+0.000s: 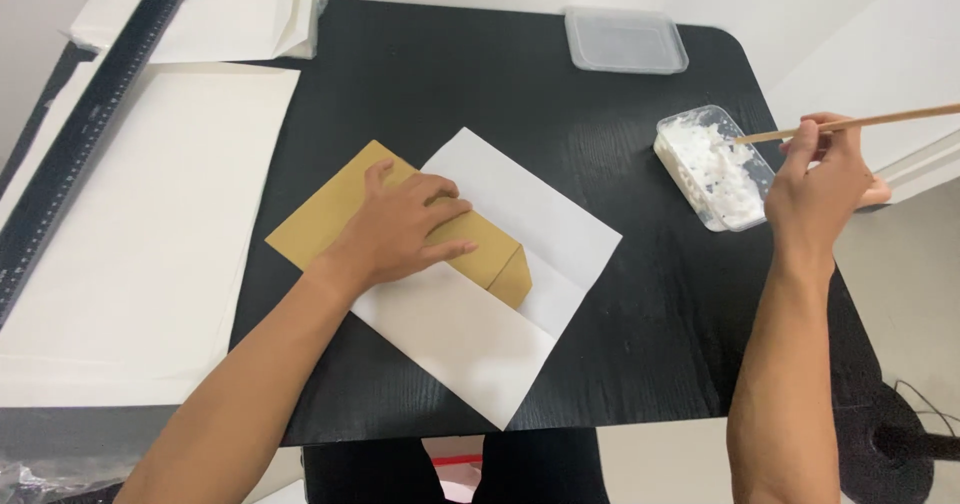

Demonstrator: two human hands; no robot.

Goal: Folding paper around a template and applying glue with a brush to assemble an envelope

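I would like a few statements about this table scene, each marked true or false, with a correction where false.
1. The left hand presses on the brown paper. True.
2. The right hand holds scissors. False: it holds a thin wooden stick.
3. The stick's tip is at the tub of white paste. True.
4. The ruler lies on the brown paper. False: it lies at the far left on the large white sheet.
5. The lid covers the tub. False: it lies apart.

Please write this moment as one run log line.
left hand: presses brown folded paper | right hand: holds stick at paste tub
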